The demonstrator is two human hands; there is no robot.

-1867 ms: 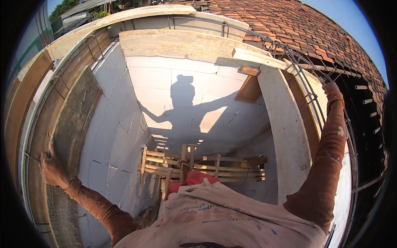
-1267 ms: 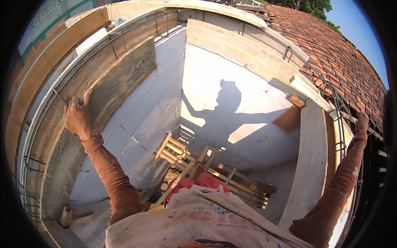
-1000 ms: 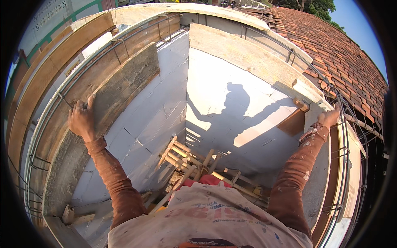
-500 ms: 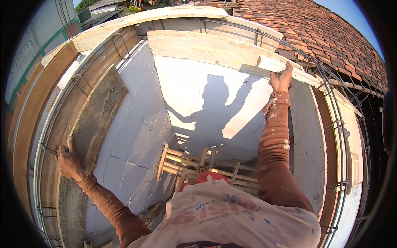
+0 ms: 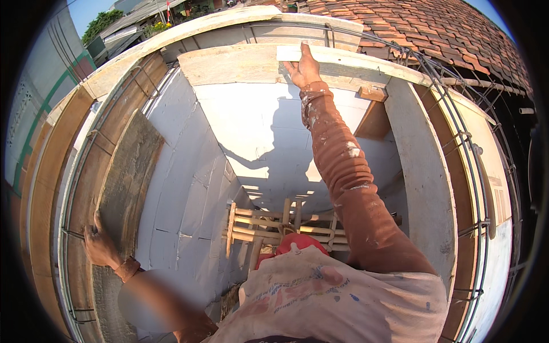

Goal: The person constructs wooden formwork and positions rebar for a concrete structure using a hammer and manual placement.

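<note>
My right hand (image 5: 306, 70) reaches to the far side and grips a pale wooden batten (image 5: 337, 56) near its left end, thumb over its top. The batten lies along the upper part of the far plank (image 5: 229, 67). On the near left, my left hand (image 5: 102, 244) is curled over the outer edge of a rough, grey-stained plank (image 5: 127, 171), close to the reinforcing bars (image 5: 71, 188). Its fingertips are partly hidden. A short brown wood block (image 5: 373, 92) juts out below the batten, right of my right hand.
White block walls (image 5: 183, 166) enclose a deep space below, with bamboo scaffolding (image 5: 257, 224) in it. A grey plank (image 5: 426, 194) and steel bars (image 5: 477, 188) line the right side. A tiled roof (image 5: 412, 31) stands beyond, and timber boards (image 5: 51, 188) run at left.
My right hand has moved left along the far plank, and the batten's end has shifted left with it. The brown block has come into sight. My left hand stays on its plank.
</note>
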